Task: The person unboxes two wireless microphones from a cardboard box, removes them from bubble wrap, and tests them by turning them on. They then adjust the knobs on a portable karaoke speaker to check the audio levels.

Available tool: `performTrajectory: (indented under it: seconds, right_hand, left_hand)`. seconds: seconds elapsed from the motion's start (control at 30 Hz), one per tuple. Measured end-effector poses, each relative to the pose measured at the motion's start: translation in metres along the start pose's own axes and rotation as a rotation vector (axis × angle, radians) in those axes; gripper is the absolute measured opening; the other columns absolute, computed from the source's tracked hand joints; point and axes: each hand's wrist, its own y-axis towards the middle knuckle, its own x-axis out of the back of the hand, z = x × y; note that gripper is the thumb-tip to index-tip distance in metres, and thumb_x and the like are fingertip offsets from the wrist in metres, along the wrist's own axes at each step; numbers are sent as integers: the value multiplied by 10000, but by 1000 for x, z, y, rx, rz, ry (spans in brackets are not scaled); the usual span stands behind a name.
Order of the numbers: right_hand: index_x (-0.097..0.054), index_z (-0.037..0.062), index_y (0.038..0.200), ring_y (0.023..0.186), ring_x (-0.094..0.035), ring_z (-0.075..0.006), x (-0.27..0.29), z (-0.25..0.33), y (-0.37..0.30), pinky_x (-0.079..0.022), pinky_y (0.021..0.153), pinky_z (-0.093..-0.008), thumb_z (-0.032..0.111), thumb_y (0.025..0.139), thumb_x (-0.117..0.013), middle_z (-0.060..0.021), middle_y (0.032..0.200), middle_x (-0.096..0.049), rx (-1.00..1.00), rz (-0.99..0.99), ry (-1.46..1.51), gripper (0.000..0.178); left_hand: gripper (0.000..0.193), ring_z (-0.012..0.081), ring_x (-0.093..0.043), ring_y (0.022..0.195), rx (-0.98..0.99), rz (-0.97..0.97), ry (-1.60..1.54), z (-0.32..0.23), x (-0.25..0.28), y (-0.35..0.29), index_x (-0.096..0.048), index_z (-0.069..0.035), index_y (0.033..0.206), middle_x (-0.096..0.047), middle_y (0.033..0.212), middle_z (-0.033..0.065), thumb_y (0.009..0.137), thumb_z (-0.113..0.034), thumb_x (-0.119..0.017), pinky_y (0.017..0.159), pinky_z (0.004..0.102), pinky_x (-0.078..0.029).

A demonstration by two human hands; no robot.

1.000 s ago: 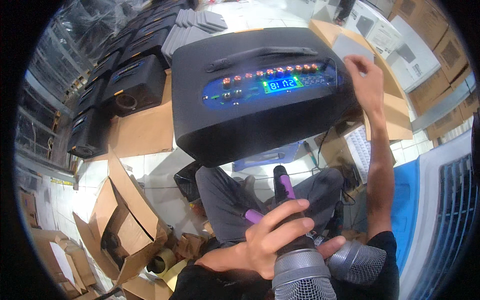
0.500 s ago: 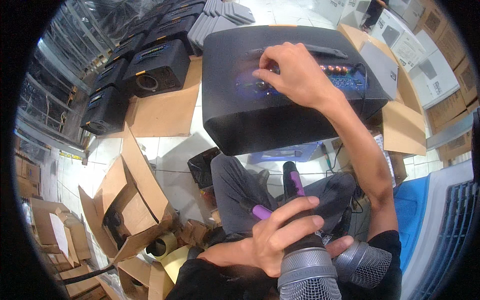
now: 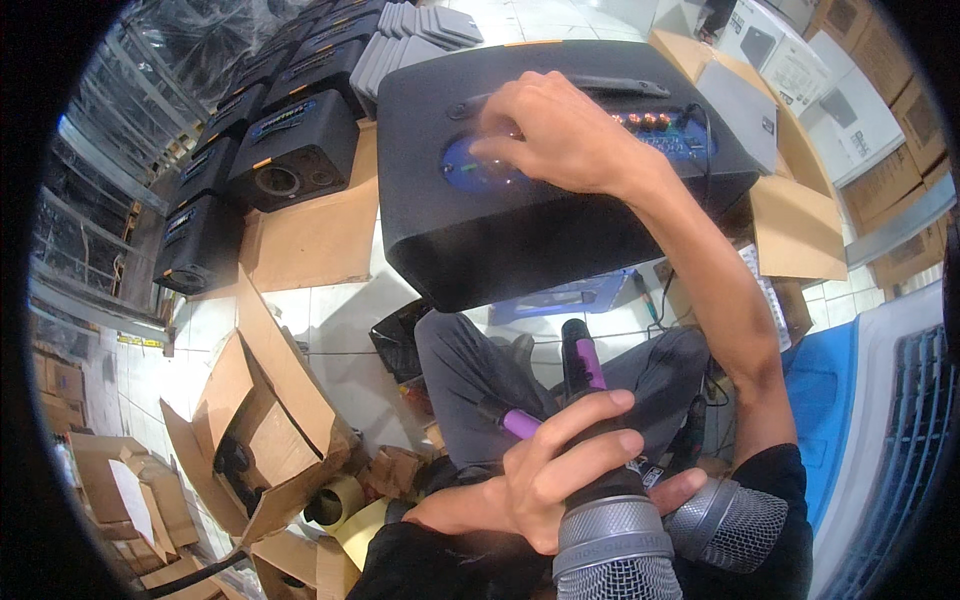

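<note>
My left hand [image 3: 560,470] is closed around two wireless-looking microphones in front of my chest. The nearer microphone [image 3: 612,545] has a silver mesh head pointing at me and a black handle with a purple band. Crossing it is the other microphone [image 3: 732,522], its silver head to the right and its purple-banded end to the left. On the seat side of a large black speaker box [image 3: 520,245], my right hand [image 3: 565,130] reaches over the top control panel [image 3: 690,145]. Its fingers are curled at the panel's blue-lit left end; whatever they pinch is hidden.
Several black speakers [image 3: 295,150] stand on cardboard at the far left, beside stacked grey panels [image 3: 410,45]. An opened carton [image 3: 270,420] lies at the lower left. White boxes [image 3: 850,110] are piled at the right, above a blue-and-white appliance [image 3: 850,420].
The view has shifted, so the speaker box appears slightly further left. My right hand has moved a little left along the panel. The left hand still grips both microphones.
</note>
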Motion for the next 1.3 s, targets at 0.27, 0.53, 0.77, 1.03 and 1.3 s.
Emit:
performTrajectory:
  seconds: [0.27,0.53,0.77,1.03,1.3]
  right_hand:
    - [-720,-23,852,910,-667,-367,1,-1,0,-505,847,-448,199,887,-673,-210,869,-703,49,42,-42,229]
    - [-725,-26,919,940,-662,-372,0,-2,-2,-506,885,-456,68,872,-638,-208,913,-707,49,51,65,137]
    - [-724,-40,989,1003,-647,-375,2,0,-2,-500,922,-444,42,863,-629,-215,964,-707,21,79,126,178]
    - [-711,-10,1073,1073,-633,-346,12,-3,1,-484,987,-414,36,894,-595,-187,1092,-687,-34,222,240,218]
    - [-720,-20,990,977,-653,-359,11,-5,-3,-500,924,-428,116,889,-638,-195,966,-705,-83,92,246,188]
  left_hand:
    - [408,309,-673,990,88,-11,-63,-3,-3,-2,-724,33,882,-577,1040,88,615,-168,-957,673,319,-640]
    - [392,321,-671,992,50,-1,-115,0,-5,-2,-737,5,892,-572,1055,89,615,-165,-956,672,326,-642]
    - [374,323,-667,1003,33,25,-68,-1,-6,-3,-735,3,879,-567,1061,89,627,-169,-951,682,322,-648]
    - [389,325,-667,1007,-3,31,-104,-2,-8,-2,-723,23,901,-561,1072,92,650,-178,-941,682,315,-652]
    - [349,346,-662,996,-134,47,-38,3,-7,1,-732,3,877,-549,1083,98,646,-157,-939,667,320,-651]
